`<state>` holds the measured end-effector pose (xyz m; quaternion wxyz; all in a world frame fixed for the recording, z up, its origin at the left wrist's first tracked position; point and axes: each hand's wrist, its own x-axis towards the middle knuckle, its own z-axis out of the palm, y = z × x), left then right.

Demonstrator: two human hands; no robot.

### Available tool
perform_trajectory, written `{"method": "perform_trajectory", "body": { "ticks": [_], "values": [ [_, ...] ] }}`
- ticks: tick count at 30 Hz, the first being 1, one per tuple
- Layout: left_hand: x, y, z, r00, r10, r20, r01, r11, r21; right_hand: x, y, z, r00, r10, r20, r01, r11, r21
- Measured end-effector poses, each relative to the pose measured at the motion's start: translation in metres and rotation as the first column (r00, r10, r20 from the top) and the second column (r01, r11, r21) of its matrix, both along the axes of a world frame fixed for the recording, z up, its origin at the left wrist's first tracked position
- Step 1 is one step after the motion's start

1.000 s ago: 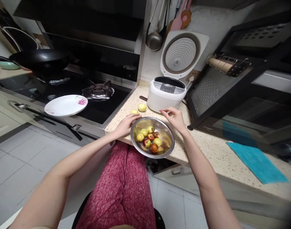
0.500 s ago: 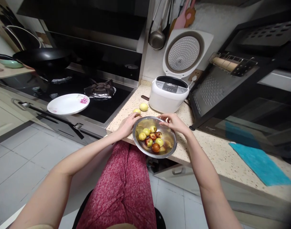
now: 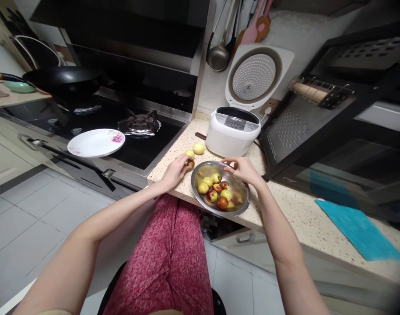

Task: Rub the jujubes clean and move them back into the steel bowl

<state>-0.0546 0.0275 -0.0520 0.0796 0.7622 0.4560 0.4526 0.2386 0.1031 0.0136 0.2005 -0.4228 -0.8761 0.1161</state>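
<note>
A shallow metal bowl (image 3: pixel 200 197) rests at the counter's front edge, holding several green and red-brown jujubes (image 3: pixel 222 202). My right hand (image 3: pixel 245 170) grips its far right rim, thumb on the inner side. Left of the bowl, my left hand (image 3: pixel 175 173) has its fingers closed on a red-brown jujube (image 3: pixel 191 163), partly hidden by the fingers, low over the counter. Just beyond those fingertips lie two yellow-green jujubes, a nearer one (image 3: pixel 189 153) and a farther one (image 3: pixel 198 148).
A white rice cooker (image 3: pixel 233 135) stands behind the bowl, lid up. On the left, a floral white plate (image 3: pixel 96 143) sits at the stove's edge, with a black wok (image 3: pixel 64 81) behind. A teal cloth (image 3: pixel 360 229) and a black oven (image 3: pixel 328 144) are at right.
The bowl has shifted slightly right with my right hand. My left hand has come away from the bowl's left rim, and a red-brown jujube now shows at its fingertips.
</note>
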Motion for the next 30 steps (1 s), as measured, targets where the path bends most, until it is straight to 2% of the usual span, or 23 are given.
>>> {"method": "perform_trajectory", "body": {
  "ticks": [5, 8, 12, 16, 19, 21, 23, 30],
  "values": [
    [0.002, -0.005, 0.009, 0.985, -0.016, 0.174, -0.015, 0.984, 0.175, -0.006, 0.0, -0.008, 0.998, -0.018, -0.067, 0.022, 0.998, 0.058],
    [0.002, -0.008, 0.014, 0.979, -0.052, 0.195, 0.002, 0.969, 0.248, -0.009, 0.0, -0.014, 0.993, -0.023, -0.119, 0.03, 0.998, 0.059],
    [-0.001, -0.011, 0.014, 0.969, -0.168, 0.181, 0.109, 0.948, 0.298, -0.015, -0.004, -0.021, 0.985, -0.001, -0.171, 0.017, 0.996, 0.09],
    [-0.002, -0.011, 0.014, 0.948, -0.287, 0.137, 0.23, 0.916, 0.328, -0.021, -0.015, -0.016, 0.999, 0.043, -0.014, -0.037, 0.966, 0.256],
    [-0.002, -0.011, 0.016, 0.933, -0.331, 0.14, 0.275, 0.908, 0.316, -0.026, -0.025, -0.009, 0.984, 0.149, 0.095, -0.174, 0.91, 0.377],
    [-0.002, -0.012, 0.018, 0.93, -0.335, 0.154, 0.281, 0.914, 0.294, -0.029, -0.031, -0.007, 0.954, 0.277, 0.116, -0.3, 0.859, 0.415],
    [-0.001, -0.013, 0.019, 0.924, -0.34, 0.175, 0.287, 0.919, 0.269, -0.031, -0.035, -0.006, 0.924, 0.365, 0.111, -0.376, 0.819, 0.432],
    [-0.003, -0.008, 0.016, 0.875, -0.38, 0.3, 0.363, 0.925, 0.112, -0.04, -0.042, -0.003, 0.894, 0.429, 0.13, -0.441, 0.79, 0.425]
  ]
}}
